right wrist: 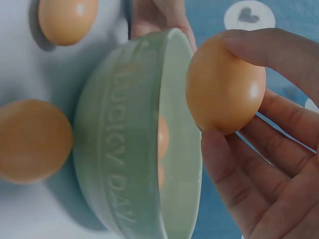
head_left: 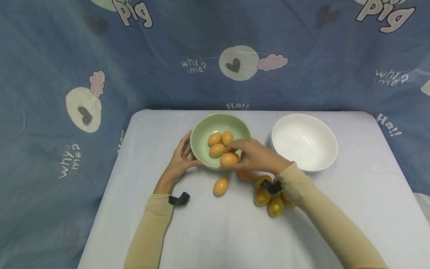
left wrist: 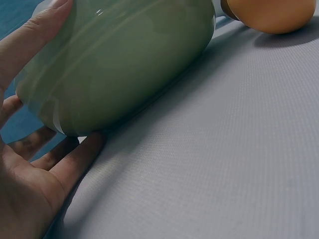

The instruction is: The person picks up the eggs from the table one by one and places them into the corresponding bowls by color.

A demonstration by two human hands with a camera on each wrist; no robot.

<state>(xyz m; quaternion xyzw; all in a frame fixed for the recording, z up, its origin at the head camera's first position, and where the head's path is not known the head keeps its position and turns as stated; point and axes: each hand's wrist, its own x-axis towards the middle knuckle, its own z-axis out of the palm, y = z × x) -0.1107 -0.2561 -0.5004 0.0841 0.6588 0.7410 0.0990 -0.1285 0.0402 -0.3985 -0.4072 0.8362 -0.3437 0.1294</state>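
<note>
Now right hand (head_left: 256, 154) pinches egg (head_left: 229, 160), long axis sideways.

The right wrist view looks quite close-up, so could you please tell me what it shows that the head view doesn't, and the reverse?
Only the right wrist view shows the "LUCKY DAY" lettering on the green bowl's outer wall. Only the head view shows the white bowl and the golden eggs. Both show the person's right grip holding an orange egg, the left grip at the green bowl's side, more eggs inside it, and two loose orange eggs outside it.
</note>
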